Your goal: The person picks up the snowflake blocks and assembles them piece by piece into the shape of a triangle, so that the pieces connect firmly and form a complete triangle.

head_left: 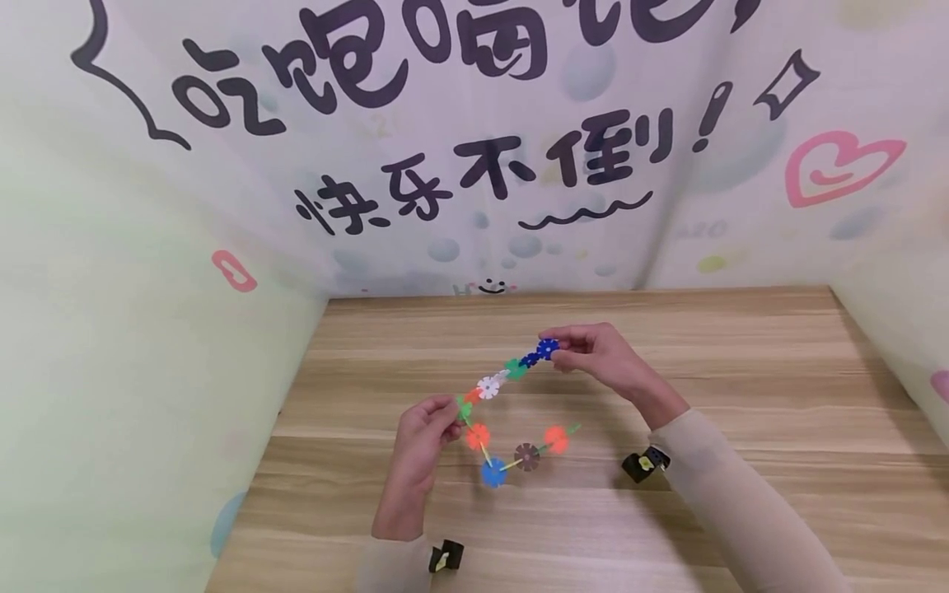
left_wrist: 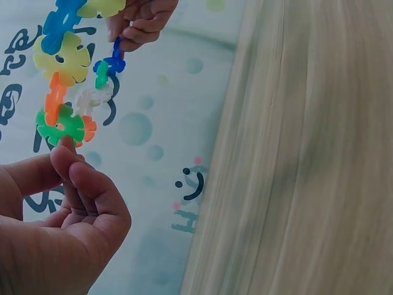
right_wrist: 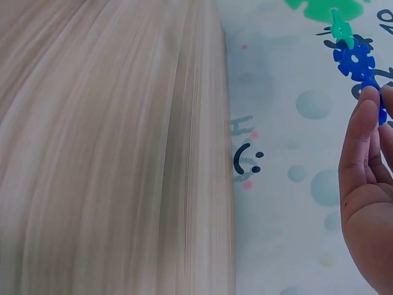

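A chain of interlocking plastic snowflake discs stretches between both hands above the table. My left hand (head_left: 417,445) pinches a green disc (left_wrist: 60,128) at the chain's bend. With thumb and fingers, my right hand (head_left: 610,362) grips the dark blue disc (head_left: 548,349) at the upper end. Between the hands run another dark blue disc (right_wrist: 355,59), a green one (head_left: 516,369), a white disc (head_left: 488,387) and an orange piece. From the left hand the other stretch hangs in a curve, through an orange disc (head_left: 478,436), a blue disc (head_left: 493,473), a brown disc (head_left: 526,457) and another orange disc (head_left: 556,439).
Below the hands lies a wood-grain table (head_left: 356,354). A printed white wall (head_left: 415,272) with black lettering rises at its back edge, and a pale wall (head_left: 133,329) borders the left. Black wrist mounts (head_left: 446,557) show beside both sleeves.
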`<act>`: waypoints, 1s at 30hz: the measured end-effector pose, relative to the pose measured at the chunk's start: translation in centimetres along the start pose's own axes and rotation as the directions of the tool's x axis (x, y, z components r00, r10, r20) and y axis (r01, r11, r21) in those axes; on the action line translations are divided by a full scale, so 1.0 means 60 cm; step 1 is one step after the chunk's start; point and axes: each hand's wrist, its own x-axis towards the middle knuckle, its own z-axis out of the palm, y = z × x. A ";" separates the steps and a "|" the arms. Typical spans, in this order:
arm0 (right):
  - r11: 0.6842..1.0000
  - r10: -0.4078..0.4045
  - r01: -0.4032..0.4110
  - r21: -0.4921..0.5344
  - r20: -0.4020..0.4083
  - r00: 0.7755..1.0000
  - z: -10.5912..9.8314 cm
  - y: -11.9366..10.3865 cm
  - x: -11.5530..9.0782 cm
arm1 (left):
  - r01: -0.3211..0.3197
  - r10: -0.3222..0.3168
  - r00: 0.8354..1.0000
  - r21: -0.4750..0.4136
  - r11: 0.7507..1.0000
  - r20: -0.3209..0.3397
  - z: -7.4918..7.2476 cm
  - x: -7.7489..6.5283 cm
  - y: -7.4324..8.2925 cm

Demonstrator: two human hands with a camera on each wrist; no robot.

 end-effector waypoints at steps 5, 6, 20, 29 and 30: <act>1.000 0.006 -0.006 0.018 0.003 1.000 -0.002 0.003 -0.001 | 0.007 -0.007 1.000 0.001 1.000 -0.002 0.002 -0.001 0.001; 1.000 0.011 -0.011 0.025 0.001 1.000 -0.001 0.004 -0.002 | 0.011 -0.011 1.000 0.000 1.000 -0.003 0.003 -0.001 0.002; 1.000 -0.016 0.016 -0.010 0.025 1.000 -0.002 0.007 -0.004 | -0.002 0.002 1.000 0.011 1.000 0.010 0.001 0.002 -0.005; 0.991 -0.039 0.046 -0.127 0.054 0.998 -0.004 0.008 -0.004 | -0.014 0.015 1.000 0.063 0.998 -0.006 0.007 0.001 -0.008; 0.988 -0.043 0.051 -0.144 0.057 0.997 -0.005 0.008 -0.004 | -0.016 0.017 1.000 0.074 0.997 -0.009 0.008 0.001 -0.008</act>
